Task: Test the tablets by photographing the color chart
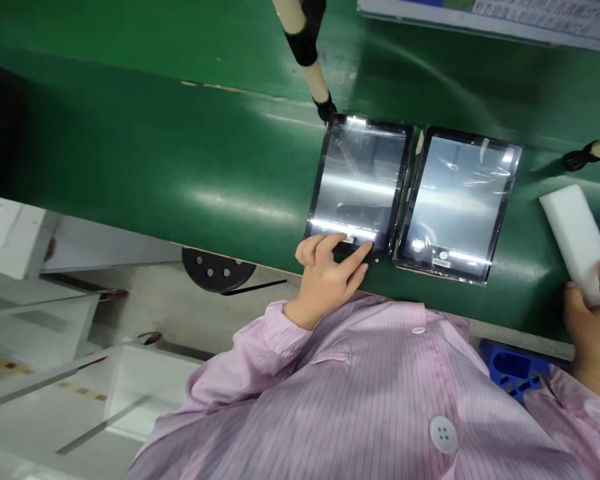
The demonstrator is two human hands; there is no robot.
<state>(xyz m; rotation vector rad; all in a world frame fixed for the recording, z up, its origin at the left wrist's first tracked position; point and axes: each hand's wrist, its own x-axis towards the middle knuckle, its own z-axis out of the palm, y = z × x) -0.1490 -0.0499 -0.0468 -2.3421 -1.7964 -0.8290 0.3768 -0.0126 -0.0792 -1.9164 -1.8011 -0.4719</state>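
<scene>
Two black-framed tablets with glossy film over their screens lie side by side, the left tablet (360,180) close beside the right tablet (460,200). My left hand (330,273) rests at the lower edge of the left tablet, fingers apart, with fingertips on the glass near a small white label (349,240). At the far right, my right hand (597,327) grips the near end of a white foam block (575,227), thumb and a finger on either side of it. Part of that hand is cut off by the frame edge.
The green workbench (130,153) has its front edge just before my body. A jointed cream pipe (316,80) reaches down above the left tablet; another pipe end (587,155) is at right. Also here are a printed box (505,20), a black stool (215,270) and a blue crate (515,367).
</scene>
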